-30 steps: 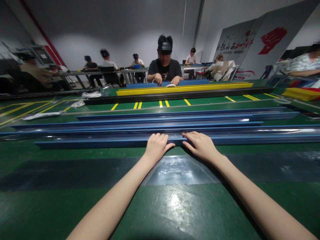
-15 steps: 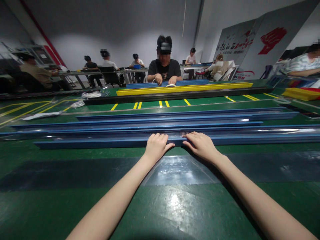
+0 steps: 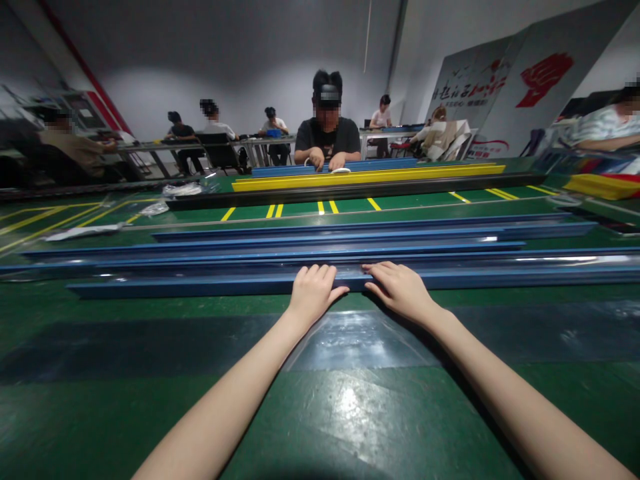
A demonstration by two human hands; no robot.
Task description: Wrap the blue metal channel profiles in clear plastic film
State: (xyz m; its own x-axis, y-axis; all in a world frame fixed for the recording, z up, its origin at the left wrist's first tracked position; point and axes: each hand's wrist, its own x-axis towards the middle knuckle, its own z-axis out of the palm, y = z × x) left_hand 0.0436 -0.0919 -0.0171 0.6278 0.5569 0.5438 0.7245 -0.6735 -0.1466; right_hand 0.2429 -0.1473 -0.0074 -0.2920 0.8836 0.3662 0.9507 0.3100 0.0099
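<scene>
A long blue channel-shaped strip point(image 3: 175, 289) lies across the green table in front of me. My left hand point(image 3: 313, 295) is closed over its near wall, fingers inside and thumb along the front. A short way to the right, my right hand point(image 3: 403, 288) grips the same wall, its fingertips reaching into the channel. Shiny clear film point(image 3: 345, 271) shows inside the channel between the hands. Below my wrists, a wide strip of clear plastic film point(image 3: 355, 340) lies flat on the table.
More blue strips point(image 3: 280, 248) lie just behind. Farther off are a black strip point(image 3: 350, 190), a yellow strip point(image 3: 400, 175) and a plastic bag point(image 3: 185, 190). A co-worker point(image 3: 327, 133) sits opposite, hands on a white ring-shaped item point(image 3: 341, 170). Yellow tape lines mark the table.
My right fingertips have slid very slightly left along the channel; my left hand has stayed put. The co-worker's hand by the white item has moved a little to the left.
</scene>
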